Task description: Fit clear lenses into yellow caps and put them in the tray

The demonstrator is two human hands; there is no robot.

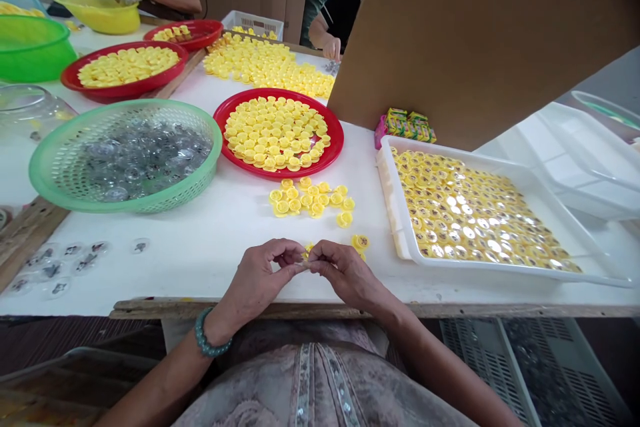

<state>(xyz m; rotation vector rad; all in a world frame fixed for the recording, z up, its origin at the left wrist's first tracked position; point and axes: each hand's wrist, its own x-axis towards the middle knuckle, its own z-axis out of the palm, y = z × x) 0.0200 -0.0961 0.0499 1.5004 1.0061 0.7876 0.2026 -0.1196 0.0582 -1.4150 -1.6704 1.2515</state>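
Near the table's front edge, my left hand [260, 275] and my right hand [346, 273] meet fingertip to fingertip. Both are closed in a pinch around something small, mostly hidden by the fingers. A bit of yellow shows just behind the fingertips; whether it is held or lies on the table I cannot tell. Beside my right hand lies a yellow cup-shaped piece [360, 241] with a dark printed centre. Farther off is a loose group of small yellow cup-shaped pieces [313, 197]. To the left lie several transparent discs [52, 269] with dark prints, one disc [141, 245] apart from the others.
A red tray [335, 152] of yellow pieces stands ahead. A green basket [43, 181] of transparent parts is at left. On the right, a white tray [400, 240] holds rows of finished-looking yellow pieces below a cardboard panel [465, 33]. Two people work across the table.
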